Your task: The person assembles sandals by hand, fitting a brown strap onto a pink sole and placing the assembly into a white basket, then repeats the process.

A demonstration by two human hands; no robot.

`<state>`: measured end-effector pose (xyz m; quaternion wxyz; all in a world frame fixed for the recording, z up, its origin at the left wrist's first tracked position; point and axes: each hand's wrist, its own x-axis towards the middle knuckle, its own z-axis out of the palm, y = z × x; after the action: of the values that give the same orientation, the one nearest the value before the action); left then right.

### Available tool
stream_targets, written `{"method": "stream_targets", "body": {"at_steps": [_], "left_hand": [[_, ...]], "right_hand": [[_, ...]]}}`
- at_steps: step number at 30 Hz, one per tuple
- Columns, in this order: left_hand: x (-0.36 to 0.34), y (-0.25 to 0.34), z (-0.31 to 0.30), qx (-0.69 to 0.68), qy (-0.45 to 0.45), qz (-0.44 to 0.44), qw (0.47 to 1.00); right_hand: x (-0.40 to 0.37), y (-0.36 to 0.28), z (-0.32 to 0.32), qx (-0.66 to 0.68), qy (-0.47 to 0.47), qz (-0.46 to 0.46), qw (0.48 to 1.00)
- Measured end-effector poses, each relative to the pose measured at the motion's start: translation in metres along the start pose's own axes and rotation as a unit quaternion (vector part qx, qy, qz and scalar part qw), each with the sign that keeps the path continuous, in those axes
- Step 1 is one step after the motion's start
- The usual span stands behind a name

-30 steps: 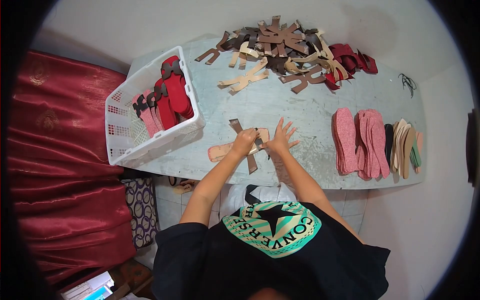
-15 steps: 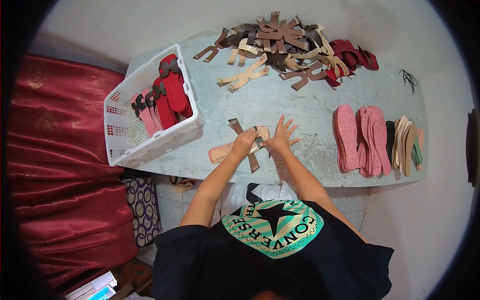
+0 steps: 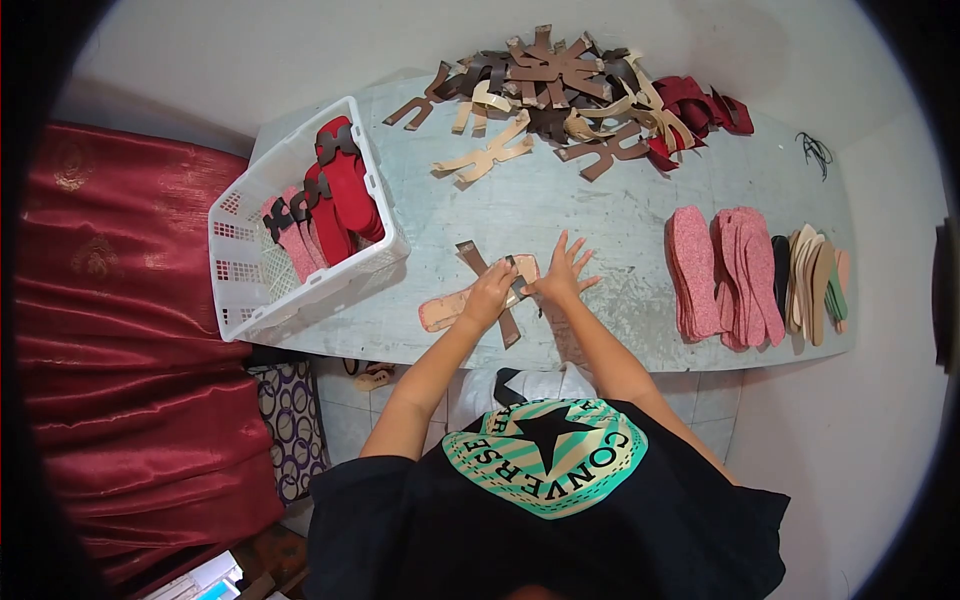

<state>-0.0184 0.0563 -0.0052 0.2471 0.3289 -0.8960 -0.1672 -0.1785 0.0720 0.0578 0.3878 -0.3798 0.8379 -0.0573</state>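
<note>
A slipper sole (image 3: pixel 441 311) lies slantwise on the table, beige face up with a pinkish edge. A brown X-shaped slipper strap (image 3: pixel 509 328) crosses beneath it, and a dark end of the strap is folded onto the beige face. My left hand (image 3: pixel 488 292) is closed over the sole, its fingertips pressed at the folded strap end. At the sole's right end, my right hand (image 3: pixel 562 274) has its fingers spread in the air while the thumb touches the strap by the edge. What lies under my left fingers is partly hidden.
A white plastic basket (image 3: pixel 288 312) with red and pink slippers stands at the left. Loose straps (image 3: pixel 560 70) are heaped at the back. Pink soles (image 3: pixel 692 275) stack at the right beside black, beige and green ones (image 3: pixel 820 285). A black cord (image 3: pixel 815 152) lies back right.
Both hands stay at the sole, with my left fingers shifted slightly over the folded strap end. The camera view has tilted a little.
</note>
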Motion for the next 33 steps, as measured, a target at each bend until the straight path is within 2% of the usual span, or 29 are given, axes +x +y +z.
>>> {"method": "stream_targets", "body": {"at_steps": [11, 17, 20, 22, 23, 25, 26, 28, 33], "left_hand": [[-0.004, 0.003, -0.003, -0.022, 0.017, 0.017, 0.999], [-0.008, 0.011, -0.005, -0.037, 0.005, -0.008, 0.999], [-0.008, 0.012, -0.007, -0.048, -0.003, -0.023, 0.999], [-0.008, 0.014, -0.006, -0.041, -0.010, -0.042, 0.998], [-0.008, 0.016, -0.006, -0.041, -0.008, -0.043, 0.998], [-0.010, 0.021, -0.005, 0.011, 0.000, -0.075, 0.997], [-0.011, 0.023, -0.004, 0.011, 0.002, -0.077, 0.997], [-0.014, 0.025, -0.003, 0.010, 0.011, -0.102, 0.995], [-0.018, 0.029, -0.004, 0.023, 0.001, -0.129, 0.991]], "right_hand": [[-0.001, 0.002, 0.001, -0.002, 0.007, -0.001, 1.000], [-0.002, 0.013, 0.005, -0.001, 0.016, -0.045, 0.999], [-0.005, 0.018, 0.008, -0.021, 0.020, -0.084, 0.996], [-0.006, 0.028, 0.016, -0.026, 0.062, -0.177, 0.982], [-0.004, 0.030, 0.020, -0.028, 0.062, -0.179, 0.982], [0.001, 0.032, 0.026, -0.136, 0.119, -0.281, 0.943], [0.004, 0.032, 0.029, -0.138, 0.118, -0.283, 0.942], [0.008, 0.028, 0.031, -0.252, 0.134, -0.341, 0.895], [0.019, 0.021, 0.024, -0.304, 0.079, -0.361, 0.878]]}}
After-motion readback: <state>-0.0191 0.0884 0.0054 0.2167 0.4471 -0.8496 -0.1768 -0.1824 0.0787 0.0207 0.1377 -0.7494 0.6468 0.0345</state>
